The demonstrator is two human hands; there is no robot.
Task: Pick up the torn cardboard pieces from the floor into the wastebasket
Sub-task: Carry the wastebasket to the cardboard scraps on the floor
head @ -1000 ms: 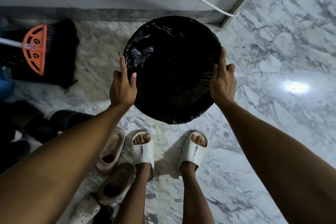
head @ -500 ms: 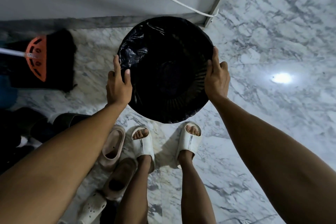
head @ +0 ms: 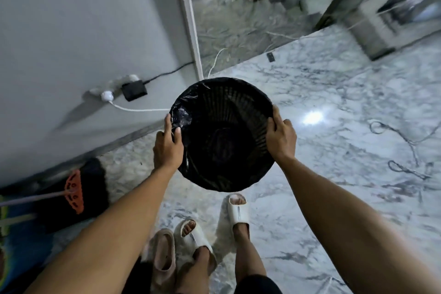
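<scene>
A round black wastebasket (head: 222, 112) with slatted walls and a black plastic liner is held up above the marble floor, its mouth facing me. My left hand (head: 167, 145) grips its left rim, thumb over the liner. My right hand (head: 280, 137) grips the right rim. The inside looks dark and I see nothing in it. No torn cardboard pieces show anywhere in view.
A grey wall (head: 83, 31) runs along the left with a power strip (head: 112, 93) and black adapter (head: 133, 90) at its foot. An orange-headed broom (head: 75, 191) lies at lower left. Spare slippers (head: 164, 253) sit by my feet. Cords (head: 403, 141) trail on the floor at right.
The basket has risen off the floor in both hands. My view has swung up and right, showing the doorway, the power strip and more floor. My right foot has stepped forward.
</scene>
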